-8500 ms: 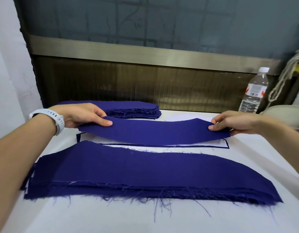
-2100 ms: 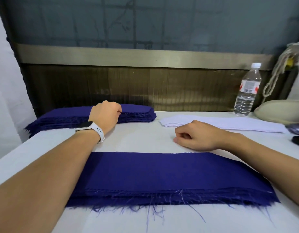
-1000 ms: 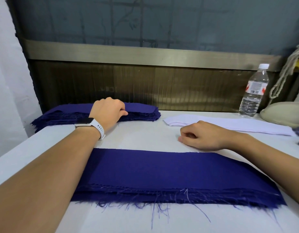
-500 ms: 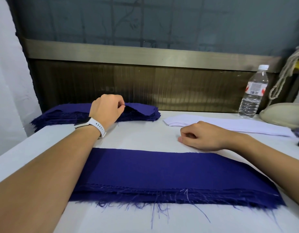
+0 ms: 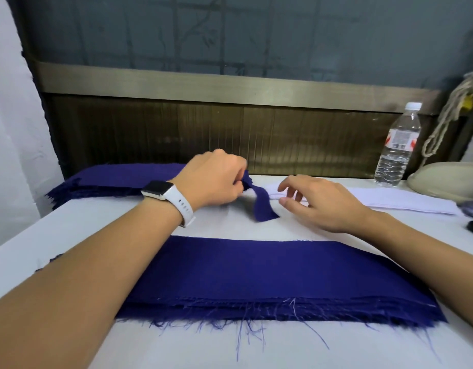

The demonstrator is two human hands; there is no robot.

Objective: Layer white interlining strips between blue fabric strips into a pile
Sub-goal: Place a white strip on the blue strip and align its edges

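Ok, blue strip [image 5: 262, 206] was pinched at its end by left hand [image 5: 216, 179], frame centre; right hand [image 5: 320, 201] was held loosely spread, empty. Free end was best caught and tensioned so the strip could be laid flat on pile [image 5: 270, 275], lower centre.

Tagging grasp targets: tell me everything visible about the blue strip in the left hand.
The strip is dark blue woven-looking cloth, narrow, limp. The left hand pinches its upper end; the free end droops down and right, its cut tip at or just over the white table. The rest is hidden behind that hand. The right hand hovers beside it, fingers spread, not touching.
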